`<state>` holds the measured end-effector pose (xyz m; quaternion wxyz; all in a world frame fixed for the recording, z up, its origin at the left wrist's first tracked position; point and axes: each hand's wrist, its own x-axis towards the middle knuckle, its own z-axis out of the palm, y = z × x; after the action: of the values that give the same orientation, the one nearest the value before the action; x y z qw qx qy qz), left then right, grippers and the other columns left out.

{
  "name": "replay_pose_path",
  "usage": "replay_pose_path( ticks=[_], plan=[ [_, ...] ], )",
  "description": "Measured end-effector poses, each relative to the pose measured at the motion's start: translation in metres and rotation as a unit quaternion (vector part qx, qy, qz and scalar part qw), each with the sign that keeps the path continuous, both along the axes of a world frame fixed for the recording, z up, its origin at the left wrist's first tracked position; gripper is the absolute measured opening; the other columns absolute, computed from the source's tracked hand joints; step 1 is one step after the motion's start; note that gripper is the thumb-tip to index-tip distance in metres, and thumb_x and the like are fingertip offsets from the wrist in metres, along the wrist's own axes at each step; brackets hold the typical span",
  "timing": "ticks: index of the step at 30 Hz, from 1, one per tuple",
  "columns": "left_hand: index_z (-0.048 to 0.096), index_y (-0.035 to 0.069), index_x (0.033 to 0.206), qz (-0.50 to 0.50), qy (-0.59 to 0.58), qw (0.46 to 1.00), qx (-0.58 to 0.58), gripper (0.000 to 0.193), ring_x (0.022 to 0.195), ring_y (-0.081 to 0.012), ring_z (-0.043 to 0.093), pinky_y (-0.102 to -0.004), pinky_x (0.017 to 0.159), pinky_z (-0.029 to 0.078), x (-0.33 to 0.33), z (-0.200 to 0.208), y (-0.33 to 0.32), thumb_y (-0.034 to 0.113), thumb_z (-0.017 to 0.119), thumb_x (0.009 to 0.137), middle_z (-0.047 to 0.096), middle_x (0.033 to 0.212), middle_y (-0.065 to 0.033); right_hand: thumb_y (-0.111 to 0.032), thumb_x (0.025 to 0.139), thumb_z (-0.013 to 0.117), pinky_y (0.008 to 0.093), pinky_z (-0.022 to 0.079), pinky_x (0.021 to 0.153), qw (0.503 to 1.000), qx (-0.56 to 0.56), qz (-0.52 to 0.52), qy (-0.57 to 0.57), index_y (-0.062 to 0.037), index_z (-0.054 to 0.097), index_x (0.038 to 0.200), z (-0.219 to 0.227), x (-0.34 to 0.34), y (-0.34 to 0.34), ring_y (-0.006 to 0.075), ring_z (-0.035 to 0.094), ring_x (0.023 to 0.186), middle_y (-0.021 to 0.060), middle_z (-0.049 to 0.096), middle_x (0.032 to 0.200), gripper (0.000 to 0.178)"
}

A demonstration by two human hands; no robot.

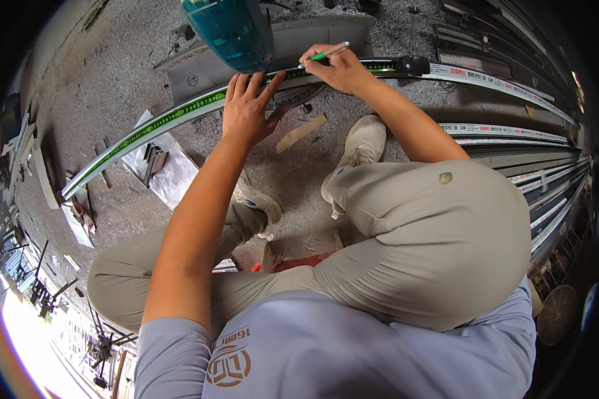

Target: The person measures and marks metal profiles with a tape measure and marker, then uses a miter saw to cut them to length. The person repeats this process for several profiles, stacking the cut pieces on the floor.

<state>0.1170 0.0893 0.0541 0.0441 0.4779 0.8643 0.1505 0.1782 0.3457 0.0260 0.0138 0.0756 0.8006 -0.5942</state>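
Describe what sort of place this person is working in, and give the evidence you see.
Probably a metalwork or fabrication workshop. Long metal profiles lie stacked on a gritty concrete floor; the left hand steadies a green measuring rule, the right hand marks with a pencil.
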Motion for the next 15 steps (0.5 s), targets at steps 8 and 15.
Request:
replay_pose_path(
  ticks=[8,15],
  plan=[
    [0.053,0.025,0.153,-0.001,0.003,1.000,0.003,0.076,0.140,-0.0375,0.046,-0.0532,0.119,0.035,0.0006,-0.0009,0.0000,0.042,0.081,0.085,0.049,0.155,-0.0132,-0.023,0.097,0.073,0.0332,0.054,0.079,1.000,-0.003,0.002,0.004,-0.0049,0.074,0.104,0.0021,0.0010,0.0001,0.0148,0.067,0.088,0.0062,0.074,0.093,0.020],
    [0.052,0.025,0.153,0.000,0.002,1.000,0.008,0.077,0.140,-0.0378,0.046,-0.0531,0.119,0.034,0.0005,-0.0001,-0.0004,0.041,0.082,0.084,0.049,0.155,-0.0135,-0.025,0.098,0.073,0.0331,0.054,0.080,1.000,0.004,0.014,0.008,-0.0047,0.074,0.105,-0.0030,-0.0003,0.0018,0.0153,0.067,0.088,0.0062,0.074,0.093,0.021]
  ],
)
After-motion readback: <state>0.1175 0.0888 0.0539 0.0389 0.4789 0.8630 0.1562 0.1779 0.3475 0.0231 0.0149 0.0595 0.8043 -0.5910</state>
